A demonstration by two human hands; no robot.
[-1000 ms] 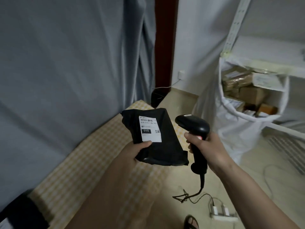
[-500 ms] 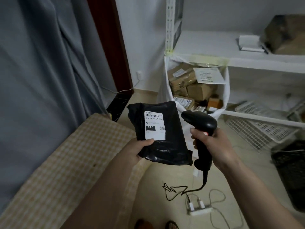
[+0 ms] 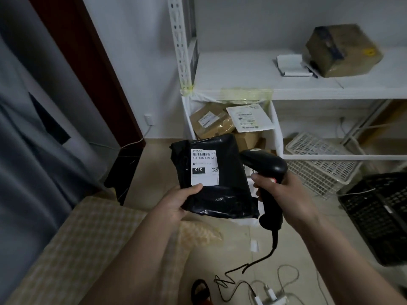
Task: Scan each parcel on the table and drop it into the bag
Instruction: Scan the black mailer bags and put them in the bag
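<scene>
While the left hand [image 3: 176,203] pinches the lower left corner of a black poly-mailer parcel [image 3: 213,177], thumb on its white shipping label [image 3: 204,167] (printed "010"), the right hand [image 3: 279,190] curls round the grip of a black corded barcode scanner [image 3: 266,170], just right of the parcel. Both are held in the air beyond the checked tablecloth [image 3: 83,243]. Behind them a white bag [image 3: 276,128], taped to the shelf rack [image 3: 242,73], holds cardboard parcels [image 3: 209,121].

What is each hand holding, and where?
Left hand grips the black parcel by its lower left corner; right hand grips the scanner by its handle.
</scene>
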